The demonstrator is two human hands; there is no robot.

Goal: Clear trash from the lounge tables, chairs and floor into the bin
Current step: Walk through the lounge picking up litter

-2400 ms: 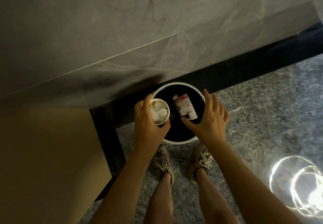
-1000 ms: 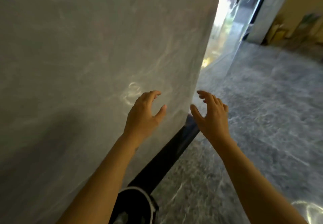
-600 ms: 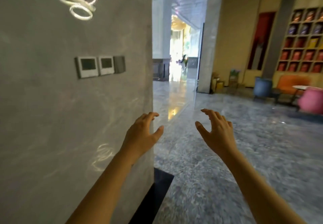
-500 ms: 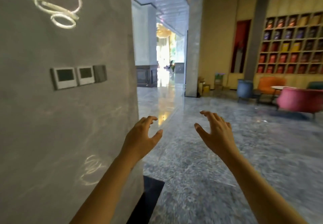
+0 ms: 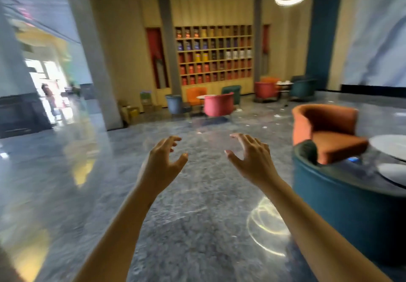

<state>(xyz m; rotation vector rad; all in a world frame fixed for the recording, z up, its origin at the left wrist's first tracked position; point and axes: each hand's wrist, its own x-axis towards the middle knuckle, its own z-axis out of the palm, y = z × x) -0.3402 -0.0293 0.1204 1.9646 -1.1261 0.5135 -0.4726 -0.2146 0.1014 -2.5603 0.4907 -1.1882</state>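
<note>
1. Head view, the hands: the left hand [image 5: 161, 163] and the right hand [image 5: 252, 164] are raised side by side in front of the person. Both are empty, with fingers spread and loosely curled, touching nothing.
2. Head view, the trash: small pale scraps [image 5: 277, 115] lie scattered on the floor [image 5: 197, 226], well ahead of the hands and off to the right. They sit between the pink chair [image 5: 218, 104] and the orange chair [image 5: 334, 141] (too small and blurred to say what they are, or which way their long sides run).
3. Head view, farther back: white items sit on a round surface [image 5: 284, 82] among the far chairs; whether they are trash cannot be told.
4. Judgement: the scraps lie on the right hand's side, so it is likely the nearer one, but only after walking forward and right. The bin is not in view.
</note>
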